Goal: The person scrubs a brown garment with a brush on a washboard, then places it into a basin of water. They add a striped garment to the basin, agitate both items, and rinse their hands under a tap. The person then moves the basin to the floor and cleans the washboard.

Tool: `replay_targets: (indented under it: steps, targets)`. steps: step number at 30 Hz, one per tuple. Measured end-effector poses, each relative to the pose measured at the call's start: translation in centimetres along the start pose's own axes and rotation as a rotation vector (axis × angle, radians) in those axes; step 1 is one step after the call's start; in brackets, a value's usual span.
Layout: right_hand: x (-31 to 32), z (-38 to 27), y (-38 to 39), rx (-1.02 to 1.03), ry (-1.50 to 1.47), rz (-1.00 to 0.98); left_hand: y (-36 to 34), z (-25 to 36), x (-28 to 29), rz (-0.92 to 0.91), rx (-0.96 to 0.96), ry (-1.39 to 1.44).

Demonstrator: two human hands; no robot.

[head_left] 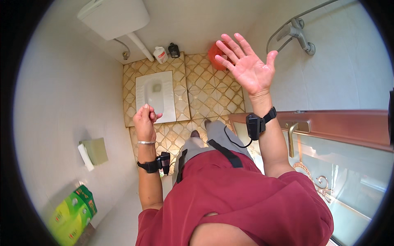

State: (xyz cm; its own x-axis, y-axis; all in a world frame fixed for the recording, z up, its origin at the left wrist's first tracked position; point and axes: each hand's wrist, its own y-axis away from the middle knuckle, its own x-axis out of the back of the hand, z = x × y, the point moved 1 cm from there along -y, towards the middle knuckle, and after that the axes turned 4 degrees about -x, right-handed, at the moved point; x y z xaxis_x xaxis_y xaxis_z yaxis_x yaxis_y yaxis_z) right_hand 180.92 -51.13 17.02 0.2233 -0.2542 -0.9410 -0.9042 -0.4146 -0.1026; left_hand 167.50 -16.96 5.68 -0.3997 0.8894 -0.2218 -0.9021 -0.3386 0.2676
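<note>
My left hand (145, 122) is raised in front of me, its fingers curled and pinched together, with no object showing in them. It hovers over the near left edge of a white squat toilet (140, 90) in the floor. My right hand (251, 73) is held up, palm showing and fingers spread wide. It holds nothing, and the palm looks wet. Beyond its fingers stands an orange-red bucket (215, 56), partly hidden by them. A silver bracelet (146, 142) circles my left wrist. Both forearms carry black strapped devices, one being the right device (255, 126).
A white cistern (115, 17) hangs at the far left, with a white bottle (160, 55) and black bottle (174, 50) below. On the right are a shower mixer (301, 37) and a door handle (291, 139). A green tissue pack (73, 217) and paper holder (94, 151) line the left wall.
</note>
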Motion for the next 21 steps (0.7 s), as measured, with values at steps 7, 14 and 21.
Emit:
replay_targets:
  steps: [7,14,21]
  targets:
    - [-0.9,3.5,5.1,-0.176,-0.025,-0.099,12.1,0.4,-2.0,0.178,-0.189,0.038]
    - [-1.2,6.7,11.8,-0.328,-0.079,-0.09,27.0,-2.0,-3.6,0.112,-0.104,-0.192]
    - [-3.3,8.2,19.1,-0.395,-0.023,-0.164,38.4,-4.4,-4.3,-0.014,-0.157,-0.397]
